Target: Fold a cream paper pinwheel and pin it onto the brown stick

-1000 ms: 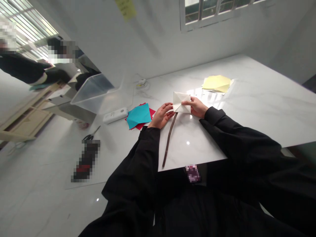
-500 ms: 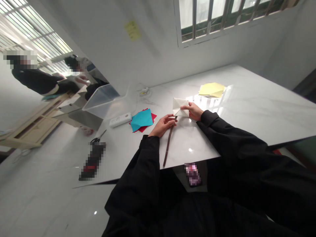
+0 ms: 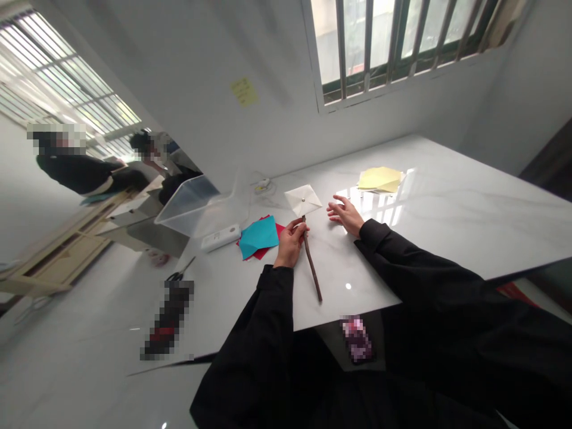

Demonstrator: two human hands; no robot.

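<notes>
My left hand [image 3: 291,241] pinches a thin brown stick [image 3: 313,267] near its upper end, with thumb and fingers closed around it. At the top of the stick is a folded white paper square [image 3: 295,199] with creases and a small round pin-like dot at its middle, much like a paper pinwheel. The stick's lower end points toward the table's front edge. My right hand [image 3: 345,215] is just right of the white paper, apart from it, fingers spread and holding nothing.
Left of my left hand lie blue paper [image 3: 259,236] and red sheets beneath it, beside a white power strip [image 3: 221,238]. Yellow paper [image 3: 379,179] lies at the back right. Scissors [image 3: 179,274], a clear plastic bin [image 3: 187,205] and a phone [image 3: 356,339] are around. Two people sit far left.
My right hand has let go of the white paper and opened. My left hand now grips the stick more closely. The paper has turned and shifted left, and the view has tilted up.
</notes>
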